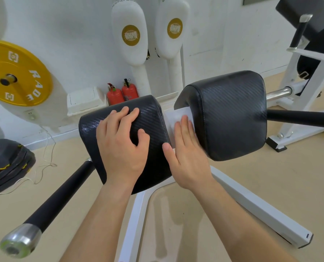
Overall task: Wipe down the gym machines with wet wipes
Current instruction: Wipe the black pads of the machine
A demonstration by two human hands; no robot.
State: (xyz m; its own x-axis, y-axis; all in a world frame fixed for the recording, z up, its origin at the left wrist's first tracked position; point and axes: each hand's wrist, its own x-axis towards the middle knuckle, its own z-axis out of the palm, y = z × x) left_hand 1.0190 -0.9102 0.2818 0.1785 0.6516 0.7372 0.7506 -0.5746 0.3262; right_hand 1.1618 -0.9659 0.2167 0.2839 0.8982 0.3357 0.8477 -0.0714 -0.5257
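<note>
Between the pads of a white-framed machine [251, 203]: one white wet wipe [178, 115], pressed against the inner side of the right pad [231, 114] by the right hand [187, 156], fingers straight and together, thumb out. Left hand [121, 146] rests flat on top of the left pad [153, 118], fingers spread and loose, gripping nothing.

Containers: white box [83, 99] on the floor at the wall, closed, contents not visible.

Counts: black pads 2. Red extinguishers 2, side by side at the wall [115, 95] [130, 91]. White strike paddles 2, hanging above them [131, 35] [173, 27]. Yellow weight plate [15, 72] 1. Black bars 2: one lower left with a silver end cap [59, 195], one running right from the right pad [299, 118].

Room: the gap between the pads is narrow, and the right hand fills most of it. Tan floor [270, 176] lies open right of the frame.
</note>
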